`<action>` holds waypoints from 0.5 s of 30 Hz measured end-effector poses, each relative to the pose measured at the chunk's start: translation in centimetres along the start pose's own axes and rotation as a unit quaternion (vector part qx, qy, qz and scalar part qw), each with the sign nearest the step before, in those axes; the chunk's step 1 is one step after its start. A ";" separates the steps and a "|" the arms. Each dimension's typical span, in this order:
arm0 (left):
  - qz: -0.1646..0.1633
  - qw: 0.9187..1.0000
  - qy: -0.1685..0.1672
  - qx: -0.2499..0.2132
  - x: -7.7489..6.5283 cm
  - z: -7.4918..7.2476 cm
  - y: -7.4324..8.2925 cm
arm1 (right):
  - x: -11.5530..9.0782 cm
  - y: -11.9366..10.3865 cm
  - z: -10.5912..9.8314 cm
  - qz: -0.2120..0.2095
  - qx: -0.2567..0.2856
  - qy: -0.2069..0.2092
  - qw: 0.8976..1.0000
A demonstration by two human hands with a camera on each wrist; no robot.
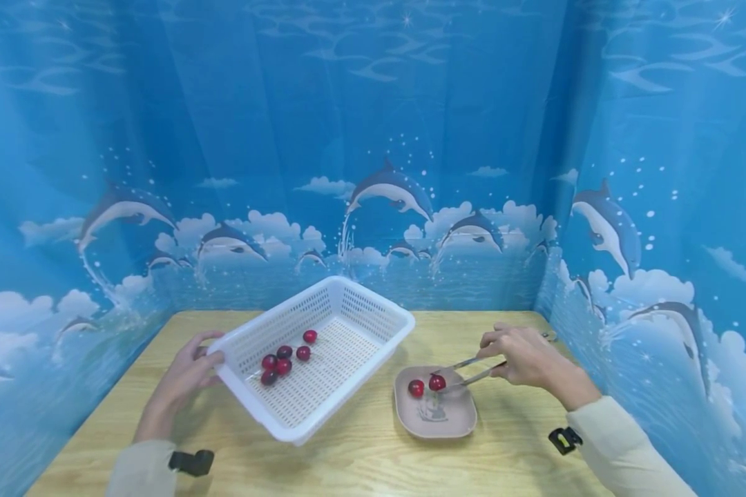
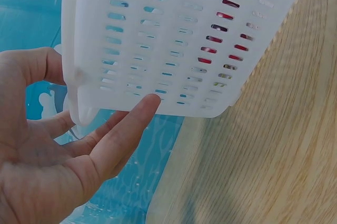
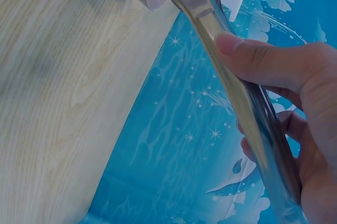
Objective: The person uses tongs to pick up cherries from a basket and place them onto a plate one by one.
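Note:
My left hand (image 1: 186, 376) grips the left rim of a white perforated plastic basket (image 1: 317, 428), thumb and fingers on either side of the edge. The basket is tilted, its left end raised above the table. Several red and dark cherries (image 1: 284, 366) lie inside, towards its left. In my right hand (image 1: 525, 355) are metal tongs (image 3: 237, 87), held around both arms. Their tips reach over a small pinkish-beige plate (image 1: 454, 429) with one cherry (image 1: 437, 382) between them; whether they squeeze it I cannot tell. Another cherry (image 1: 416, 388) rests on the plate just left of it.
A light wood-grain table (image 1: 360, 469) carries the plate. Blue curtains with dolphins (image 1: 391, 190) stand close along its back and both sides. The basket's right end comes near the plate's upper left.

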State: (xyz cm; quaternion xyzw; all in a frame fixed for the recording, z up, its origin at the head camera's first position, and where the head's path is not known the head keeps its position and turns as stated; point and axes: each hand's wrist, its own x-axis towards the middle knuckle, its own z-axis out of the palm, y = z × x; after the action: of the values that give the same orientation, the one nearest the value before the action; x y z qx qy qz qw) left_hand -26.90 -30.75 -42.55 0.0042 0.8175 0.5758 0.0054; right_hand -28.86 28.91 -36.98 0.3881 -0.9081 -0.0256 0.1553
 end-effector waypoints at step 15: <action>0.001 1.000 -0.002 0.002 0.1 -0.1 0.0 | 0.4 -0.1 0.9 -0.006 -0.006 -0.006 1.000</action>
State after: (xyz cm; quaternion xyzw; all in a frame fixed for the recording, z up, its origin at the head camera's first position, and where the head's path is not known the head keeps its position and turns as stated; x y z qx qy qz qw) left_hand -26.98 -30.89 -42.49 0.0056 0.8189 0.5738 0.0063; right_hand -29.32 28.52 -37.72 0.3923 -0.9065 -0.0337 0.1523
